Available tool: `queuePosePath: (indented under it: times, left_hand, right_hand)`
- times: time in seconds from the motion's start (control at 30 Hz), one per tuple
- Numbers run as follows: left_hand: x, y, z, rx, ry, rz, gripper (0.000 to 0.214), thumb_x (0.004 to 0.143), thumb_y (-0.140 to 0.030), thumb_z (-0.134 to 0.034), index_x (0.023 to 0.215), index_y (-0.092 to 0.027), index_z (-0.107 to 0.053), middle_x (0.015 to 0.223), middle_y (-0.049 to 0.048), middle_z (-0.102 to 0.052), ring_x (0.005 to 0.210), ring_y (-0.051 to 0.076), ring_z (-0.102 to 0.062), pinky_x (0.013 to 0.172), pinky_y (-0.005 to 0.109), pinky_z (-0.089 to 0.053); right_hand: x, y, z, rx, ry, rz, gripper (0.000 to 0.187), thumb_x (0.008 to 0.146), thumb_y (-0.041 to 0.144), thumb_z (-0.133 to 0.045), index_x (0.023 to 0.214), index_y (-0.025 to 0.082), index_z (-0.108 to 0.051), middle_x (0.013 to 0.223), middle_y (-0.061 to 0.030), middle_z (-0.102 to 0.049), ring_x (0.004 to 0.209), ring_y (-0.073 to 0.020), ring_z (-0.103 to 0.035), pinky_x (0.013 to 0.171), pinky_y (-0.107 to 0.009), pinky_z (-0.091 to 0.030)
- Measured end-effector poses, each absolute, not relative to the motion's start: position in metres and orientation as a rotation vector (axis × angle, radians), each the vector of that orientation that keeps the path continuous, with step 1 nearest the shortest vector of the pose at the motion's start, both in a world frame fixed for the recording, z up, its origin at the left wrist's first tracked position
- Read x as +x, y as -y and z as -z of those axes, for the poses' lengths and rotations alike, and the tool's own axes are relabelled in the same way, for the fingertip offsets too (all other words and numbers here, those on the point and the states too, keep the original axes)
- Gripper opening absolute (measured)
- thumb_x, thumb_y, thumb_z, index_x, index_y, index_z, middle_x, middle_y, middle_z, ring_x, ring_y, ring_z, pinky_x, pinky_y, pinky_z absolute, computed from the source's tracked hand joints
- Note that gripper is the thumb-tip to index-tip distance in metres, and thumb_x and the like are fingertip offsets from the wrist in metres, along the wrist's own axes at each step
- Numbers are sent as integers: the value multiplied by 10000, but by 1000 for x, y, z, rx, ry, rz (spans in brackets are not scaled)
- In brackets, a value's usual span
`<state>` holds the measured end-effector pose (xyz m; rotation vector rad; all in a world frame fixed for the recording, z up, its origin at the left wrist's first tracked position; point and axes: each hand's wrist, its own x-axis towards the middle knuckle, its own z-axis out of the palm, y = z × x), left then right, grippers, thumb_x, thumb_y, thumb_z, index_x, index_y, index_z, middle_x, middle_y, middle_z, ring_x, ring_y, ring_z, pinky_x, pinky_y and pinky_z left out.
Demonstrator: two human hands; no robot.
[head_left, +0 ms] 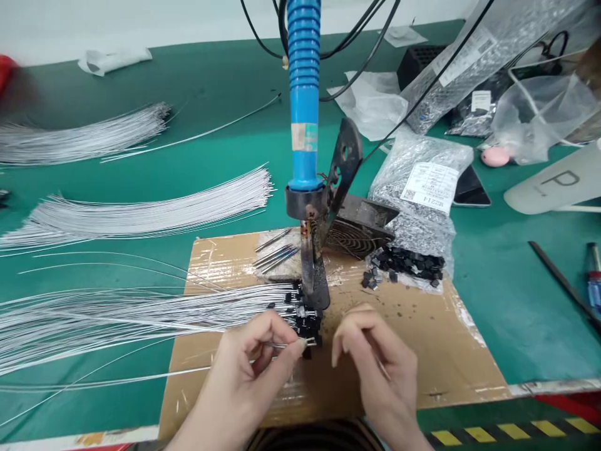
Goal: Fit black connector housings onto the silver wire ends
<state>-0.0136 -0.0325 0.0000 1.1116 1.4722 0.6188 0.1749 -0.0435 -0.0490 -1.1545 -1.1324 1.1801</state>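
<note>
My left hand pinches a thin white wire between thumb and index finger. Its bare, split end sticks out to the right of the fingertips. Right of it, my right hand hovers over the cardboard, apart from the wire, with fingers curled in; whatever they may hold is hidden. Just beyond my left hand lies a bundle of white wires, their right ends fitted with small black connectors. The dark metal tip of a blue-handled soldering iron points down above these connectors.
Under the work lies a cardboard sheet. Spare metal tips, a fan and loose black connectors by a bubble-wrap bag sit beyond. More wire bundles lie left; a white tumbler lies right.
</note>
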Motion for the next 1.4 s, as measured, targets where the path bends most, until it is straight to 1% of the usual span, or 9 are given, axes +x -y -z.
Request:
queuePosePath:
  times: [0.1,0.17,0.3,0.4,0.47,0.73,0.93,1.23,1.4]
  left_hand:
    - [-14,31,0,1050,-1475,-639,280,952,-414,-679,767,-206,-650,630,-46,-471,592,135,-339,566,278,-243]
    - [-15,30,-2,1038,-1478,-644,285,941,-422,-689,763,-202,-659,639,-35,-498,604,138,-358,576,279,-251]
    - [-13,28,-6,1018,-1495,-667,272,916,-403,-711,744,-195,-678,638,-21,-533,613,142,-401,585,275,-285]
    - [-11,27,-8,1015,-1489,-694,252,899,-385,-723,733,-197,-692,642,-15,-572,615,142,-435,590,271,-315]
    - [-10,27,-9,1023,-1489,-708,246,894,-376,-728,726,-198,-700,641,-13,-597,617,142,-460,596,268,-336]
    - [-8,27,-8,1035,-1494,-758,226,878,-351,-741,707,-206,-712,629,-23,-636,612,130,-502,600,244,-364]
    - [-4,28,-9,996,-1500,-774,219,872,-347,-758,711,-204,-718,635,-16,-651,608,128,-496,581,230,-369]
    - [-5,27,-5,1062,-1453,-781,214,886,-326,-767,716,-201,-727,616,-15,-666,576,117,-519,551,196,-392]
    - [0,29,-7,1025,-1522,-794,244,889,-343,-760,708,-185,-719,591,-24,-614,555,105,-439,534,213,-315]
  right_hand:
    - [179,43,52,-1012,789,-1424,488,1121,509,-385,1056,220,-773,881,-47,-688,729,-188,-700,704,-320,-571]
    - [179,44,53,-983,680,-1543,582,1119,564,-319,1107,222,-789,869,-56,-699,723,-198,-700,710,-339,-579]
    - [172,46,52,-1155,856,-1488,379,1109,439,-508,985,237,-804,775,-9,-643,678,-146,-634,662,-265,-501]
    - [164,46,50,-1183,1003,-1437,211,1043,352,-664,925,240,-797,774,5,-656,667,-129,-615,632,-242,-468]
    - [161,45,50,-1194,1051,-1407,161,1003,306,-722,873,235,-785,750,11,-657,659,-126,-595,617,-239,-448]
    - [160,46,46,-1218,1098,-1333,180,981,284,-743,813,227,-775,689,18,-648,619,-120,-588,582,-236,-431]
    - [159,45,46,-1134,945,-1481,161,1015,334,-704,1027,287,-857,799,0,-709,603,-103,-638,597,-221,-501]
    - [153,45,35,-1127,666,-1660,160,931,386,-802,909,245,-876,699,2,-715,561,-94,-603,582,-206,-536]
    - [151,46,35,-1141,578,-1679,181,878,396,-853,848,218,-863,653,0,-712,546,-95,-592,563,-204,-513]
